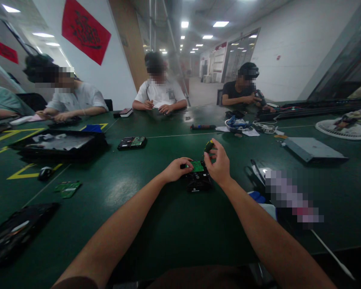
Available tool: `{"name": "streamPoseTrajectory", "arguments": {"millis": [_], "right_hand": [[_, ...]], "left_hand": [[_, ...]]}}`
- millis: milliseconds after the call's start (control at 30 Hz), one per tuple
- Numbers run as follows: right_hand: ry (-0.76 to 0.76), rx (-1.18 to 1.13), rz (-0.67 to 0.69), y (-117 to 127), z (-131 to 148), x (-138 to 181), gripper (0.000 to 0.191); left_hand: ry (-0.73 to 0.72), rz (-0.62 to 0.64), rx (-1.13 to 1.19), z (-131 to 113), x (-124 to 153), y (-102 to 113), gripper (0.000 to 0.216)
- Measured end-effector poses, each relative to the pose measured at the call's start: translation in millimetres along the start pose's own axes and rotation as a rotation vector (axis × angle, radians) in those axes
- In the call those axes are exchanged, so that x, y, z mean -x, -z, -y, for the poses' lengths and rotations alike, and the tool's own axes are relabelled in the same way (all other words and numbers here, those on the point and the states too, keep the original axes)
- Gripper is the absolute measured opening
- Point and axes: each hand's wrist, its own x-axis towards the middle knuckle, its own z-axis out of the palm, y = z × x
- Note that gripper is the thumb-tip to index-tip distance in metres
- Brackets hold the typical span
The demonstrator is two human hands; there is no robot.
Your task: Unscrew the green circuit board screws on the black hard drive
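Note:
A black hard drive [198, 180] with a green circuit board [197, 166] on top lies on the dark green table [156, 208] in front of me. My left hand [176, 168] grips the drive's left edge, fingers curled on it. My right hand [218, 162] is closed round a screwdriver with a yellow and black handle [208, 146], held upright over the board's right side.
Another hard drive [132, 142] lies further back left, next to a black tray [58, 144]. A loose green board [67, 188], a mouse [45, 172], a grey metal case [314, 148] and a white fan grille [343, 129] sit around. Three people work at the far side.

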Motion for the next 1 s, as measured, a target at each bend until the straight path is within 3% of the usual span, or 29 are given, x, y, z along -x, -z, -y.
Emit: {"name": "streamPoseTrajectory", "arguments": {"millis": [1000], "right_hand": [[0.017, -0.006, 0.002, 0.4, 0.8, -0.1, 0.062]], "left_hand": [[0.012, -0.007, 0.001, -2.5, 0.2, 0.0, 0.010]]}}
